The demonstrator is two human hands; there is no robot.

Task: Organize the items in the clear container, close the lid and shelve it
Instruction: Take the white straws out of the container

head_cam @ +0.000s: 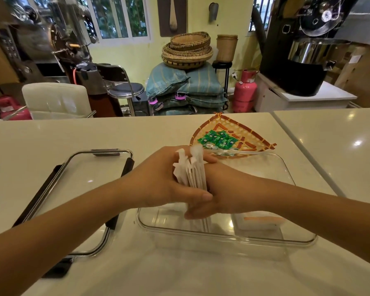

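Clear container (226, 238) standing open on the white counter (51, 146), toward the near edge and right of the middle, long side facing the near edge. Inside it, at the right end, a flat white packet with an orange stripe (263, 221) lying on the bottom. Over the container's left half, a bundle of thin white paper-wrapped sticks (192, 171), upright, lower ends reaching down inside the walls, torn-looking tops fanned above the hands. Left hand (165, 178) wrapped around the bundle from the left, thumb across the near side, fingers curled behind it: a firm grasp on the sticks. Right hand (222, 195) pressed against the bundle's right side with the thumb under the left thumb, clasping the same sticks; whether the sticks touch the container floor cannot be told.

Lid (83, 189), clear with dark clips on its edges, lying flat just beside the container on the left, apart from it, one corner toward the counter's near edge.

Beyond the container, touching or just behind its far wall, a woven fan-shaped tray (244, 129) with a red and yellow rim, holding a heap of green wrapped candies (218, 138).

Past the counter's far edge: stacked green sacks (188, 86) topped by round woven baskets (186, 50), a pink gas cylinder (245, 90), a metal stool (126, 90).
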